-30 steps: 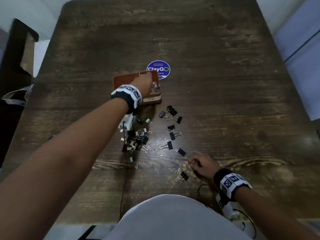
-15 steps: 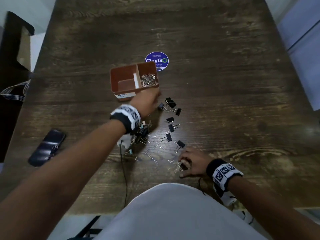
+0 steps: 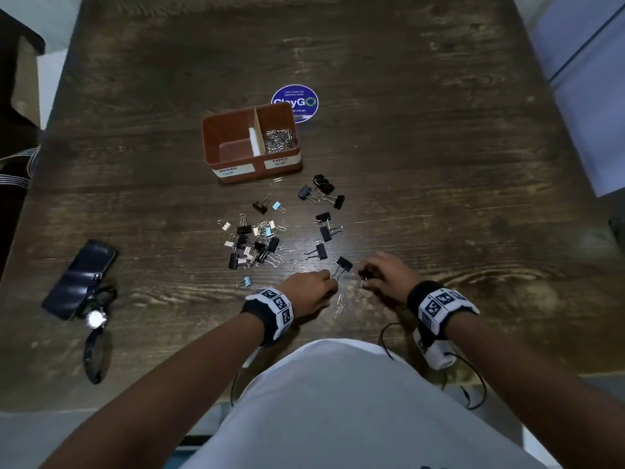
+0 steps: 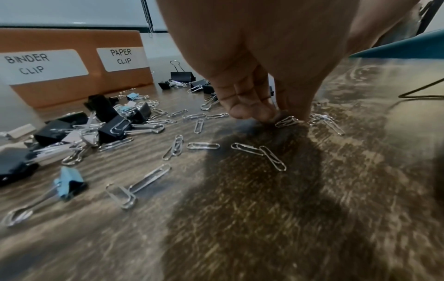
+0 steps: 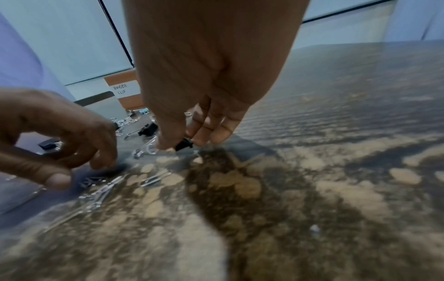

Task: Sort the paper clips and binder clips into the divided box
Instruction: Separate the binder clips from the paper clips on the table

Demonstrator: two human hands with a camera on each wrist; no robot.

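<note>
- Right wrist view blurred; clips near left hand (image 5: 60, 136) indistinct.
- Left hand (image 4: 259, 62) fingertips (image 4: 250, 112) pinching paper clip (image 4: 287, 121) against table (image 4: 264, 218).
- Right hand (image 5: 204, 76) pinching black binder clip (image 5: 183, 146), just above table.
- Divided box (image 3: 236, 164) well beyond both hands.

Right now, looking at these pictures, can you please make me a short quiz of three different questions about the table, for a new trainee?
1. True or false: the binder clip side of the box already holds clips.
2. What does the right hand pinch: A) a black binder clip, B) a blue clip, C) the phone?
3. Fill in: the left hand pinches a silver ____ clip on the table.

Key:
1. False; only the paper clip side is filled.
2. A
3. paper
</note>
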